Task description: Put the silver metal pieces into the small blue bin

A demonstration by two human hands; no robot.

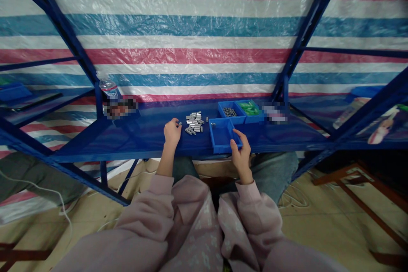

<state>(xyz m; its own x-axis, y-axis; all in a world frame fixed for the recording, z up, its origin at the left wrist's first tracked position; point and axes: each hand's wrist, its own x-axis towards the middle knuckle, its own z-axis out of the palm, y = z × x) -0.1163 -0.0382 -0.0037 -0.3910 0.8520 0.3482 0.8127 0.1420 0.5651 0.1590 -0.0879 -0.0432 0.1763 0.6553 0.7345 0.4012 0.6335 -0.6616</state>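
On the blue shelf lies a loose pile of silver metal cylinders [194, 123]. Just left of the pile, my left hand [172, 131] pinches a small silver cylinder [180, 123] between thumb and fingertips. My right hand [241, 151] holds the right wall of a blue tray [222, 135], thumb and fingers around its edge. A couple of small metal pieces [213, 124] lie in that tray's upper left corner. Behind it stand a blue bin of small dark metal parts [229, 112] and another bin with green pieces [249, 108].
A clear plastic bottle [109, 87] stands at the shelf's back left, beside a blurred item [120, 109]. Another blurred item [275, 113] lies right of the bins. Blue metal posts [286, 89] rise at both sides, with a striped sheet [191, 29] behind.
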